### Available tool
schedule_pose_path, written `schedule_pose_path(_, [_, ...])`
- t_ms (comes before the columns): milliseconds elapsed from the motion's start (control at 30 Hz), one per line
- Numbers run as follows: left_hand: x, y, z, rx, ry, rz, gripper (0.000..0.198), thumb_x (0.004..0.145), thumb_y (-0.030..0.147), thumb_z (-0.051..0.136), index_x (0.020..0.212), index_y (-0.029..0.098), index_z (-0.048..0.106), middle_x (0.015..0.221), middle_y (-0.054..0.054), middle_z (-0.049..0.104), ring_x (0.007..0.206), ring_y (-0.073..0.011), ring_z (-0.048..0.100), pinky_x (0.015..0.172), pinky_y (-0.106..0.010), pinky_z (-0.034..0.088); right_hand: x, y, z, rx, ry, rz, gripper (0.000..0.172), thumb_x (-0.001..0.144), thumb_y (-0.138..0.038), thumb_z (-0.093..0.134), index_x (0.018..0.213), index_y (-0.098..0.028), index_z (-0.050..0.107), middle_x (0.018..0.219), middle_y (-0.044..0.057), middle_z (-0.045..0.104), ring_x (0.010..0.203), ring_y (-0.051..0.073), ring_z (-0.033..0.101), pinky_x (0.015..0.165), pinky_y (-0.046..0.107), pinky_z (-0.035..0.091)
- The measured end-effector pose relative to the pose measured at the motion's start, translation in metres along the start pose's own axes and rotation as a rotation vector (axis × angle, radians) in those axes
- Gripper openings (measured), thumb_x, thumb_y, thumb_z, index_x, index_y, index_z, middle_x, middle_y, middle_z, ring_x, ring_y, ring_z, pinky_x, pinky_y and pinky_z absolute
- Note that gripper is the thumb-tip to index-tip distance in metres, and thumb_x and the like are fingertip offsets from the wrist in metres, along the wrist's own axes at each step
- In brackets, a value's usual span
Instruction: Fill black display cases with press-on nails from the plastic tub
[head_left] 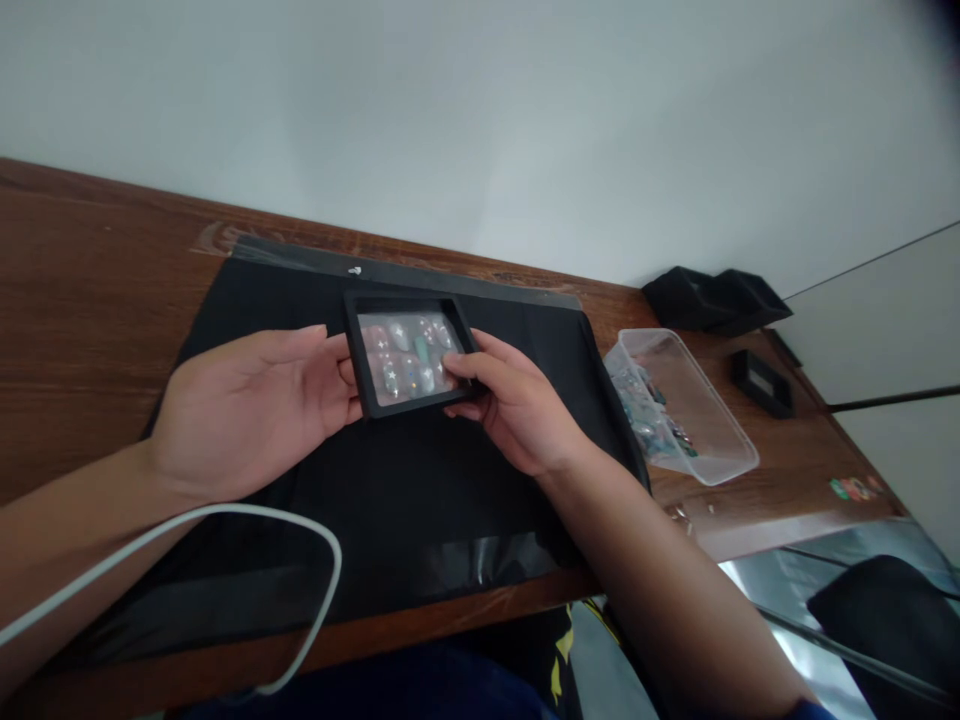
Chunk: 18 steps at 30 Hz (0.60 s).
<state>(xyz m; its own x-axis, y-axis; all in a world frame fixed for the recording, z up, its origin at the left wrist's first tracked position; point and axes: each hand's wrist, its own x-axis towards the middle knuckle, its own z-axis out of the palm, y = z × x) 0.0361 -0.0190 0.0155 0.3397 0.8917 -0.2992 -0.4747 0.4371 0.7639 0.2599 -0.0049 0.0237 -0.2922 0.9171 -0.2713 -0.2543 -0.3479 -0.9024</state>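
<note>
A small black-framed case [361, 372] with a clear window is tilted above the black mat [390, 480]. Through the window show several press-on nails [391, 378], pale and shiny, some with white star shapes, and a small green strip [421, 348]. My right hand [517, 400] grips the case at its right side, thumb over the window and the other fingers underneath. Palm up and unfolded, my left hand [255, 410] is at the case's left edge, its thumb off the frame. The left fingertips are partly hidden behind the case; whether they bear it is unclear.
On the wooden table [90, 300], a clear plastic tub [709, 410] of small shiny packets stands right of the mat. Black bins [705, 295] and a black box [761, 383] lie beyond it. A white cable [334, 560] loops over my left forearm. A wall [450, 130] rises behind.
</note>
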Motion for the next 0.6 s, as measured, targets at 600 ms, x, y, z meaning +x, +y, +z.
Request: schedule_pose_path(600, [-0.0024,0.0006,0.0041,-0.008,0.021,-0.016,0.044,0.081,0.048,0.092,0.120,0.028,0.088,0.116,-0.009,0.091,0.153,-0.0481,0.065,0.116,-0.059,0.066,-0.0010,-0.0008,-0.0014,-0.031,0.024,0.001,0.035,0.073,-0.033,0.093,0.089,-0.024,0.063,0.076,-0.005,0.061,0.070,0.012,0.051,0.058,0.023,0.039])
